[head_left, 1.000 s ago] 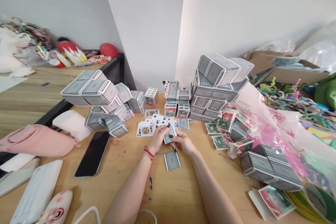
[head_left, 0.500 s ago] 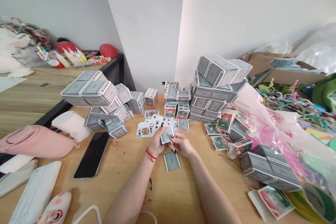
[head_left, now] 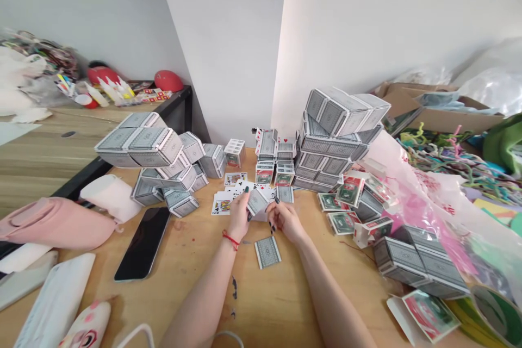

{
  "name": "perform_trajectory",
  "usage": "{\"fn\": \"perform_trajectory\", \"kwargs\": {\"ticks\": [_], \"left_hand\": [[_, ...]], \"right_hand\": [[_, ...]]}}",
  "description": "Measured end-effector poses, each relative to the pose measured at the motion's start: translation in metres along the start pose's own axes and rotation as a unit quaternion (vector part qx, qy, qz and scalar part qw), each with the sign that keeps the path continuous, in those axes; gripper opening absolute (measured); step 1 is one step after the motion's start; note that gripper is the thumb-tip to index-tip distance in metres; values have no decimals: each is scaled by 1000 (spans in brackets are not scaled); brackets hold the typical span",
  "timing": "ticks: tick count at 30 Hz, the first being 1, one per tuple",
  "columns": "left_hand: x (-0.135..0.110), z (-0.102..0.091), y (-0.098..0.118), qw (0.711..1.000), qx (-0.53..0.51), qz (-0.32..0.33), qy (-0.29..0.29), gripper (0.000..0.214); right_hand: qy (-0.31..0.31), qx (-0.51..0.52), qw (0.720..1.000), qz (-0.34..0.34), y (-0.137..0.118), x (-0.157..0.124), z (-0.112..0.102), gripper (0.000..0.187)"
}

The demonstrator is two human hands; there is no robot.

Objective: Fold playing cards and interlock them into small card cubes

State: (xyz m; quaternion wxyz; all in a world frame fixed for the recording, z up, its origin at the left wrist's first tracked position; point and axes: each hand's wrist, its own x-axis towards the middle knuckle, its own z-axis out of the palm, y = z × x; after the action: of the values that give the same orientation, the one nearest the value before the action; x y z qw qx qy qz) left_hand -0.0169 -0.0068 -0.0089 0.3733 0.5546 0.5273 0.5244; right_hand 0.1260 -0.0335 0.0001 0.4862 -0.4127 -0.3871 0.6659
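the left hand [head_left: 240, 213] stays closed around the card packet [head_left: 256, 200], now lifted farther over the face-up cards [head_left: 222, 205] — the right hand [head_left: 286, 221] curls beside it, its grip unclear. the face-down pile [head_left: 267, 252] on the table [head_left: 265, 304] lies unmoved.

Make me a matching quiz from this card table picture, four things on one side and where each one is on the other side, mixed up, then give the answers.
Things:
1. held cards
2. black phone
3. red bracelet
4. face-down pile

Places:
A. around the left wrist
B. in the fingers of the left hand
C. flat on the table, left of both arms
D. on the table between the two forearms

Pairs: 1-B, 2-C, 3-A, 4-D
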Motion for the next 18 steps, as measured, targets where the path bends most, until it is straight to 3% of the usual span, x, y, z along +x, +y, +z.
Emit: {"fn": "perform_trajectory", "kwargs": {"ticks": [5, 7, 12, 15, 18], "left_hand": [[-7, 14, 9, 988, -69, -80, -112, 40], [-11, 14, 12, 985, -91, -90, -117, 40], [-17, 9, 15, 996, -60, -30, -63, 33], [-17, 6, 13, 999, 17, 32, 2, 25], [-13, 4, 11, 982, 139, 89, 96, 12]], "right_hand": [[76, 15, 997, -23, 3, 4, -4, 27], [119, 70, 989, -43, 3, 6, -9, 25], [208, 162, 962, -77, 3, 12, -17, 25], [207, 152, 965, -57, 5, 14, -16, 28], [203, 92, 975, -27, 8, 13, -12, 32]]}}
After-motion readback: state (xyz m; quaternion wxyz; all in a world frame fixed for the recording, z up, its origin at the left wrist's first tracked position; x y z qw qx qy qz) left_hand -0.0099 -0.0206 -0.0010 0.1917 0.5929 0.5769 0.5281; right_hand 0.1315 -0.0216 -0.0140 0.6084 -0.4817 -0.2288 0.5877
